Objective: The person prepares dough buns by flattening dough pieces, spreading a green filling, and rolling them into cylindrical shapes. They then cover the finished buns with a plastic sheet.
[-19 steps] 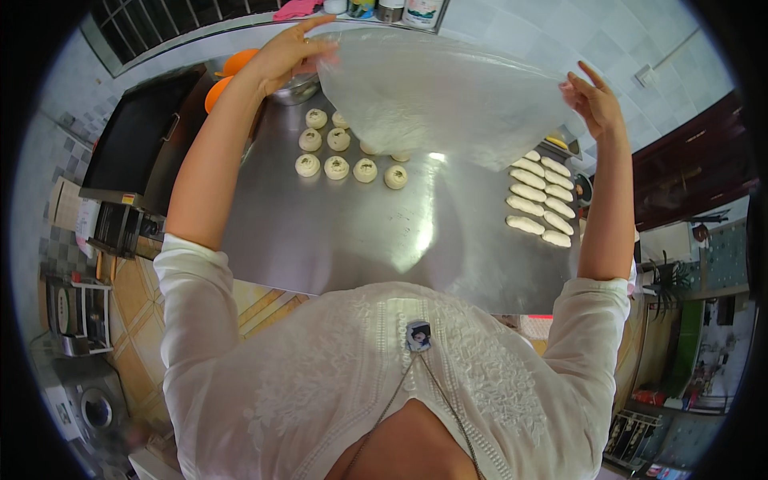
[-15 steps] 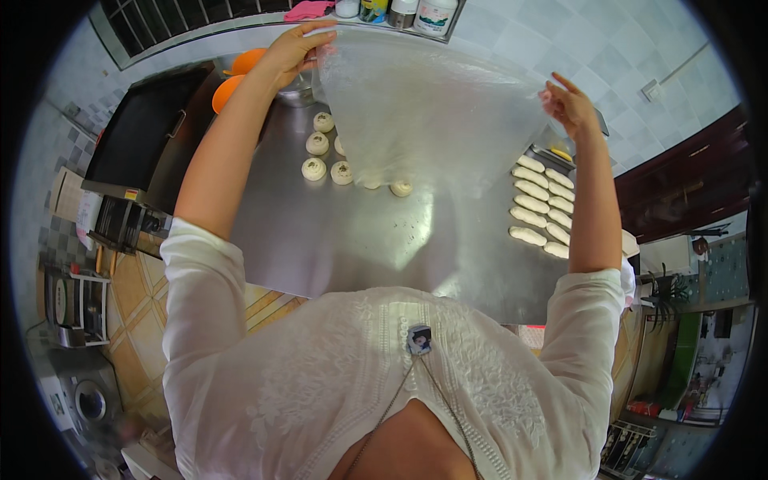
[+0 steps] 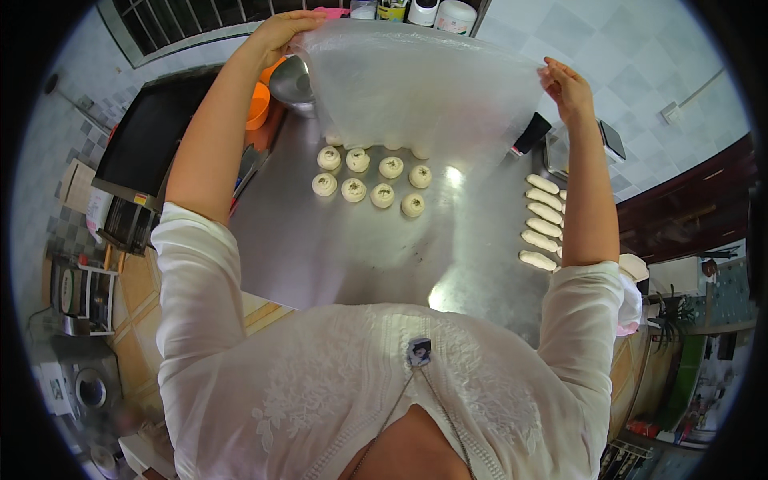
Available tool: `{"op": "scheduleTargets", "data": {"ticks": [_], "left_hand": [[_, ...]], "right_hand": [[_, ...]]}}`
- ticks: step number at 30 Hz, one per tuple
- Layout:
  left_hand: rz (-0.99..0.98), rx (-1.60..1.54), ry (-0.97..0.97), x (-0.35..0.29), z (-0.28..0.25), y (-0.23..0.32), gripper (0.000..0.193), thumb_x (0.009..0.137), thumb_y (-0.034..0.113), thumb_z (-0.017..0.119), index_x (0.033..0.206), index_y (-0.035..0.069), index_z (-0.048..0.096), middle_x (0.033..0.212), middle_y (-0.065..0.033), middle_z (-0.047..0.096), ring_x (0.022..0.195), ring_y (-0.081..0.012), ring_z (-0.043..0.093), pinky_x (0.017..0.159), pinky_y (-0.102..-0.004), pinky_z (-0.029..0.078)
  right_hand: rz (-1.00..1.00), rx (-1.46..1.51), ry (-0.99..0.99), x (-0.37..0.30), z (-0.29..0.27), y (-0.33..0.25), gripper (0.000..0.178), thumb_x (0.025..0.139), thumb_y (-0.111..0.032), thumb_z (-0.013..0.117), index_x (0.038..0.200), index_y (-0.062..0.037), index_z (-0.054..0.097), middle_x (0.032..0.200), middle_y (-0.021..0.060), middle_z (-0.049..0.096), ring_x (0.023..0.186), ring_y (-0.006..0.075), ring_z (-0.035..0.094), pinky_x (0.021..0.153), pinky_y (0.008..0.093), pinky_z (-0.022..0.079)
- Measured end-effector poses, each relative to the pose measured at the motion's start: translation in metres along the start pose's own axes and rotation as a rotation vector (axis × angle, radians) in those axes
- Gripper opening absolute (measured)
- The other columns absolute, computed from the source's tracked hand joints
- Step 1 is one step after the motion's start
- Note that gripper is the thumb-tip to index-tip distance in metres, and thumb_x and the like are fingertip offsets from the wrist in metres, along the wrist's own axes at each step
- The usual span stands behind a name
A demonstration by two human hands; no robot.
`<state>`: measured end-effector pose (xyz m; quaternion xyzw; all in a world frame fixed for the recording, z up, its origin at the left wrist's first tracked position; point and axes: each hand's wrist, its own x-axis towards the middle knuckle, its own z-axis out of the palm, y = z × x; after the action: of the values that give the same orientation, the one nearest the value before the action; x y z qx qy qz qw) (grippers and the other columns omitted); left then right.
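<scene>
Both my arms reach far forward, stretching a clear plastic sheet [image 3: 424, 88] between them above the metal table [image 3: 360, 256]. My left hand [image 3: 284, 34] pinches its upper left corner, and my right hand [image 3: 566, 86] grips the upper right corner. Below the sheet's lower edge sit several round dough buns [image 3: 382, 195] with green specks on top, in rows. More buns behind them show only faintly through the plastic. At the right, several long dough rolls [image 3: 541, 227] lie in a column, partly hidden by my right forearm.
A steel bowl [image 3: 293, 82] and an orange bowl [image 3: 258, 107] stand at the back left, near a black oven [image 3: 152, 120]. A black phone-like object [image 3: 531, 133] and a metal tray [image 3: 554, 154] are at the back right. Jars [image 3: 456, 16] line the windowsill.
My hands have moved slightly farther up and forward with the sheet. Its lower edge has drawn back, so more round buns show. The view has shifted a little.
</scene>
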<state>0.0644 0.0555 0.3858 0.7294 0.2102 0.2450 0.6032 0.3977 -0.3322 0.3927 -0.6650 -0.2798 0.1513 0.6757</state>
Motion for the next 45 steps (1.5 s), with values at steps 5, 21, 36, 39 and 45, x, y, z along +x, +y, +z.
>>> {"op": "scheduleTargets", "data": {"ticks": [5, 21, 36, 39, 45], "left_hand": [[-0.121, 0.082, -0.167, -0.032, -0.003, 0.010, 0.038, 0.088, 0.020, 0.065, 0.125, 0.020, 0.061, 0.097, 0.0053, 0.066, 0.085, -0.0003, 0.060, 0.077, -0.0237, 0.047], [0.324, 0.281, 0.362, 0.015, -0.023, -0.049, 0.021, 0.080, 0.011, 0.072, 0.101, 0.007, 0.072, 0.088, -0.0039, 0.070, 0.081, -0.0111, 0.062, 0.077, -0.0242, 0.047], [0.295, 0.556, 0.349, -0.199, -0.003, -0.169, 0.010, 0.079, 0.004, 0.070, 0.089, 0.003, 0.068, 0.087, -0.0056, 0.068, 0.083, -0.0161, 0.063, 0.078, -0.0279, 0.048], [0.255, 0.628, 0.340, -0.217, -0.001, -0.218, 0.012, 0.076, 0.002, 0.070, 0.087, 0.005, 0.068, 0.087, -0.0063, 0.068, 0.083, -0.0215, 0.064, 0.076, -0.0304, 0.050], [0.073, 0.808, 0.301, -0.233, 0.002, -0.294, 0.013, 0.075, 0.003, 0.067, 0.086, 0.010, 0.068, 0.090, -0.0052, 0.067, 0.093, -0.0250, 0.062, 0.083, -0.0403, 0.047]], "right_hand": [[0.041, -0.016, 0.020, -0.018, 0.008, -0.022, 0.035, 0.091, -0.015, 0.057, 0.123, -0.0002, 0.055, 0.097, 0.0080, 0.068, 0.090, 0.0151, 0.066, 0.085, 0.0268, 0.049], [-0.133, -0.216, 0.013, 0.009, 0.040, 0.009, 0.025, 0.086, -0.010, 0.066, 0.108, 0.0007, 0.067, 0.092, 0.0071, 0.068, 0.081, 0.0127, 0.064, 0.073, 0.0229, 0.049], [0.050, -0.253, -0.076, -0.227, 0.055, 0.168, 0.015, 0.089, -0.010, 0.065, 0.101, -0.0029, 0.069, 0.085, 0.0006, 0.068, 0.080, 0.0074, 0.060, 0.078, 0.0236, 0.049], [0.028, -0.401, -0.047, -0.255, 0.070, 0.220, 0.015, 0.088, -0.009, 0.066, 0.101, -0.0029, 0.070, 0.088, 0.0032, 0.069, 0.078, 0.0086, 0.061, 0.076, 0.0255, 0.050], [-0.003, -0.568, -0.035, -0.298, 0.104, 0.287, 0.016, 0.083, -0.009, 0.067, 0.099, -0.0078, 0.071, 0.083, 0.0067, 0.071, 0.076, 0.0155, 0.065, 0.074, 0.0293, 0.051]]}}
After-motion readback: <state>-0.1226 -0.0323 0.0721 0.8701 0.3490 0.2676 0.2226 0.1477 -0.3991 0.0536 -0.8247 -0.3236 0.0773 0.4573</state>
